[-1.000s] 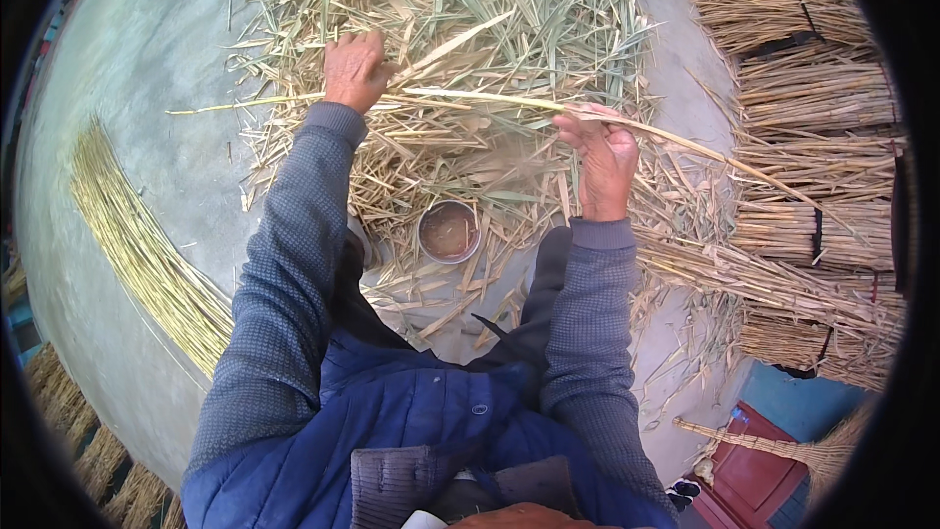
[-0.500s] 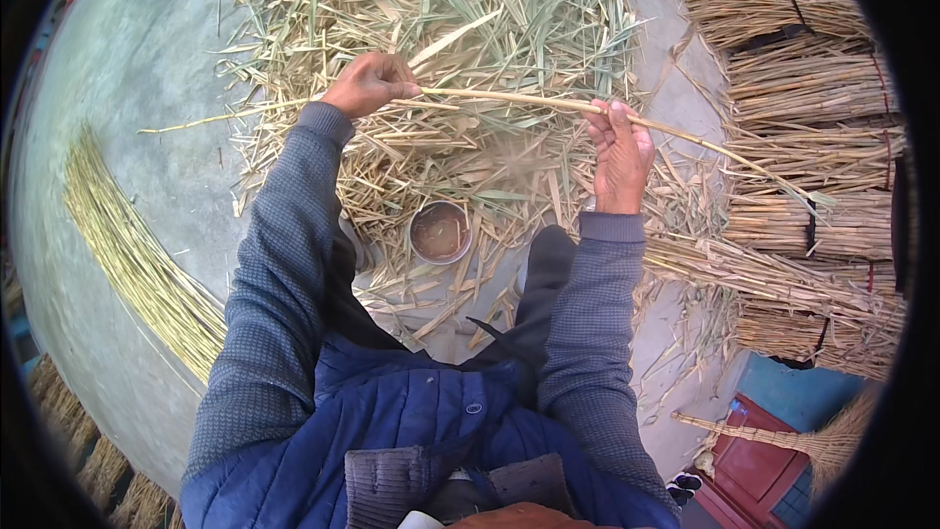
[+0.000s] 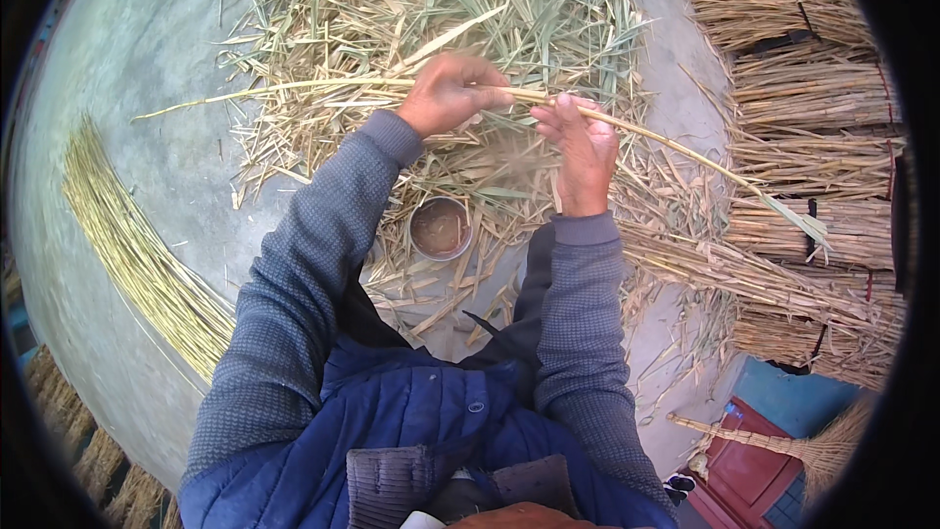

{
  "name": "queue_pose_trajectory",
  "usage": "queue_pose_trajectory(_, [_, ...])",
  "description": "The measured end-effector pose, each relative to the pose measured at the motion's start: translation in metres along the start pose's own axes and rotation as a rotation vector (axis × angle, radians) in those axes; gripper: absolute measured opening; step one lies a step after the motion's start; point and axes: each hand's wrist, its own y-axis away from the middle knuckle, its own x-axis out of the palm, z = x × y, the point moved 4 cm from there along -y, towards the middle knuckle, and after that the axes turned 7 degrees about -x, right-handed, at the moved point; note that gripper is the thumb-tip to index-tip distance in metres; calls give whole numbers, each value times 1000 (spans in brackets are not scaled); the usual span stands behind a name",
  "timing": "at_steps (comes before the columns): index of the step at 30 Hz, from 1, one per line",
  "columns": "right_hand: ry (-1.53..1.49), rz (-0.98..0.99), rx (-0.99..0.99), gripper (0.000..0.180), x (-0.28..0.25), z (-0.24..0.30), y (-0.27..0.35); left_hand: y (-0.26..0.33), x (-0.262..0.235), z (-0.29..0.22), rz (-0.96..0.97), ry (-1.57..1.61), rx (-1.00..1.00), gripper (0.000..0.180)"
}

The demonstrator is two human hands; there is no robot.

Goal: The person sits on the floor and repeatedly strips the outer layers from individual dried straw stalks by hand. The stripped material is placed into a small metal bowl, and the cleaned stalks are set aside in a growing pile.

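Blue quilted cloth, a padded vest (image 3: 411, 421) worn over grey knitted sleeves (image 3: 294, 274), fills the lower middle of the view, nearest the camera. Both forearms rise from it toward the centre. Between them, on the pale concrete ground (image 3: 147, 49), stands a small round tin (image 3: 441, 227) with a brownish inside, ringed by loose husks.

Above the tin, the left hand (image 3: 446, 93) is closed around a long pale reed stalk (image 3: 676, 149), fingers curled together over it with the knuckles up. Just beside it, the right hand (image 3: 583, 152) pinches the same stalk between thumb and fingertips, the remaining fingers bent near it. The stalk runs almost level across the view: its thin end reaches out left over the ground, and its thicker end slants down to the right, ending in a leafy tip near the stacked bundles. It is held in the air, clear of the litter beneath.

Beyond the hands lies a broad heap of stripped leaves and husks (image 3: 441, 0), green and straw-coloured. At far left, a fan of cleaned yellow stalks (image 3: 137, 255) lies flat on the ground, well apart from the heap. Along the right edge, tied bundles of dry reed (image 3: 813, 88) are stacked in rows. At lower right a straw broom (image 3: 783, 441) lies across a red object (image 3: 744, 485).
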Motion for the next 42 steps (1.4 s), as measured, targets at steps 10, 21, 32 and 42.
queue_pose_trajectory(10, [-17, -57, 10, 29, -21, 3, -3, 2, -57, 24, 17, -248, -142, 51])
queue_pose_trajectory(21, [2, -82, 2, 27, -23, 7, -7, 5, -46, 51, 171, -40, -253, 24])
queue_pose_trajectory(32, [65, -89, 11, 36, -34, 11, -5, 3, -104, 68, -289, -403, -227, 22])
queue_pose_trajectory(42, [207, -16, 42, 45, 2, -5, -6, 18, -14, -13, -133, -489, 465, 25])
